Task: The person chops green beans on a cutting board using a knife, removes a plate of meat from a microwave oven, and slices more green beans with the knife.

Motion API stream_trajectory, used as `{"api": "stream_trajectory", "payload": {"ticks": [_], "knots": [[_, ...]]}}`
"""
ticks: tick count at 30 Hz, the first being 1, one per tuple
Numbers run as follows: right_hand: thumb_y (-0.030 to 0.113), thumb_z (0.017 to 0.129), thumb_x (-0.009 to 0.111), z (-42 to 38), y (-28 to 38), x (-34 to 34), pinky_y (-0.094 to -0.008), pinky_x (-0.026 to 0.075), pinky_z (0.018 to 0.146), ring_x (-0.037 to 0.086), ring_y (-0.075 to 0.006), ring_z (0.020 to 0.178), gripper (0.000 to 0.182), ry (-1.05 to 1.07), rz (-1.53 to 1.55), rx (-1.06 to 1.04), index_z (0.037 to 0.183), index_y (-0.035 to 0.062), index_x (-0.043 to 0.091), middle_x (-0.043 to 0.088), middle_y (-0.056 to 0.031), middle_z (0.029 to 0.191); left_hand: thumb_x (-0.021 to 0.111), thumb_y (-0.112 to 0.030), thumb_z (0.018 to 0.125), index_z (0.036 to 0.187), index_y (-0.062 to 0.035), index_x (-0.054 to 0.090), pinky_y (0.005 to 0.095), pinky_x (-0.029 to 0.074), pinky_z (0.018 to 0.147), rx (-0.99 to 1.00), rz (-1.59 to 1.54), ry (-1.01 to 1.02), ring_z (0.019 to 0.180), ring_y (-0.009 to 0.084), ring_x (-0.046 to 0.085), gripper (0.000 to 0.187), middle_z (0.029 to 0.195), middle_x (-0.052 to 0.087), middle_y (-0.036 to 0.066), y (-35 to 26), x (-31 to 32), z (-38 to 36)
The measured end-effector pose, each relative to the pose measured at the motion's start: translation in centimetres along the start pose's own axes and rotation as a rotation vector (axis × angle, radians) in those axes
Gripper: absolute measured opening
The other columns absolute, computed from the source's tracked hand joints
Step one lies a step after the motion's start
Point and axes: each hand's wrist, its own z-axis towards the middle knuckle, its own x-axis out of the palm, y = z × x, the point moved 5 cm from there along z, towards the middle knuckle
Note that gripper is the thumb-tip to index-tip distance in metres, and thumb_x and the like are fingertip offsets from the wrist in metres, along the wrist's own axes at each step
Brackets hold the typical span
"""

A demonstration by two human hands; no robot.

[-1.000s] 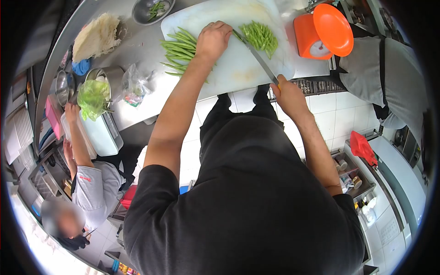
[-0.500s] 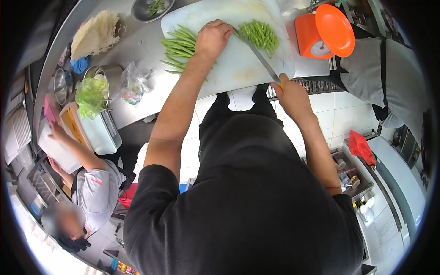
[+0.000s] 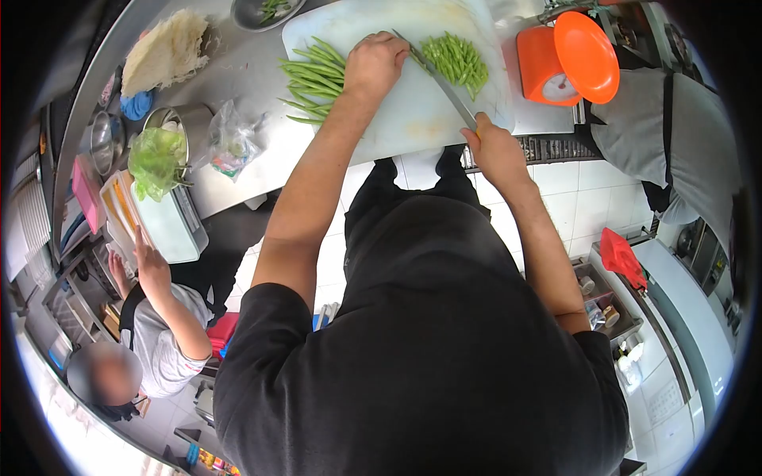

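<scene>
On the white cutting board [image 3: 389,131], my left hand [image 3: 375,67] is closed, its fingertips pinching green beans [image 3: 421,61] beside the knife blade. My right hand [image 3: 497,151] is wrapped round the handle of a long kitchen knife [image 3: 451,92]. The blade slants across the board, its tip close to my left fingers. Whole green beans [image 3: 311,78] lie left of my left hand, in a loose bunch. Right of the blade is a pile of cut green bean pieces [image 3: 456,62].
An orange kitchen scale [image 3: 548,67] stands right of the board. Leftward are a metal bowl [image 3: 266,12], a plastic bag [image 3: 232,143], a metal pot [image 3: 198,131] with leafy greens and a pale fibrous mass [image 3: 165,54]. A co-worker [image 3: 167,333] stands at left; another person [image 3: 698,135] at right.
The knife has shifted slightly, its tip now reaching past my left fingertips. My right hand has moved slightly up and left. The left co-worker's hands have drawn back, and the white lid-like panel is gone from view.
</scene>
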Motion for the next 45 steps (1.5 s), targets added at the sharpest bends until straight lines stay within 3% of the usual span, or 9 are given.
{"api": "stream_trajectory", "payload": {"ticks": [10,18,27,35,45], "knots": [[0.031,0.107,0.059,-2.9,-0.1,-1.2,-0.058,0.055,0.074,0.071,-0.0469,0.083,0.032,0.077,-0.035,0.028,0.108,-0.0015,0.056,0.072,-0.026,0.085,0.077,-0.017,0.09,0.097,-0.0132,0.079,0.042,0.059,0.085,-0.028,-0.01,-0.024,0.097,0.0277,0.071,0.008,0.101,0.076,0.002,0.1,0.3,-0.1],[0.029,0.107,0.058,1.0,0.0,1.5,-0.058,0.055,0.075,0.071,-0.0484,0.086,0.031,0.075,0.007,0.047,0.109,-0.0017,0.055,0.073,-0.0274,0.088,0.077,-0.018,0.09,0.097,-0.0125,0.079,0.0422,0.059,0.085,-0.015,-0.002,-0.015,0.097,0.0279,0.071,0.009,0.099,0.076,0.003,-0.1,0.0,0.0],[0.029,0.106,0.061,-2.1,0.9,-1.7,-0.0592,0.052,0.07,0.068,-0.0508,0.077,0.033,0.047,0.001,0.008,0.104,-0.0028,0.054,0.069,-0.0289,0.078,0.078,-0.017,0.089,0.096,-0.012,0.078,0.0425,0.059,0.084,-0.022,-0.004,-0.031,0.096,0.0278,0.071,0.009,0.099,0.076,0.003,0.1,0.1,0.0],[0.029,0.107,0.059,0.2,0.1,1.5,-0.0587,0.055,0.073,0.07,-0.05,0.082,0.032,0.036,-0.021,0.024,0.106,-0.0022,0.055,0.072,-0.028,0.083,0.077,-0.016,0.089,0.096,-0.0115,0.078,0.0419,0.059,0.085,-0.033,-0.009,-0.021,0.096,0.0274,0.072,0.008,0.1,0.077,0.002,0.1,0.1,0.0],[0.029,0.106,0.062,-1.1,1.0,-1.5,-0.0585,0.054,0.072,0.07,-0.05,0.081,0.032,0.068,0.037,0.014,0.104,-0.0027,0.055,0.071,-0.0285,0.082,0.075,-0.013,0.09,0.096,-0.0111,0.077,0.0425,0.059,0.087,-0.039,-0.019,-0.039,0.101,0.0277,0.071,0.007,0.102,0.076,0.003,0.0,0.0,-0.5]]}}
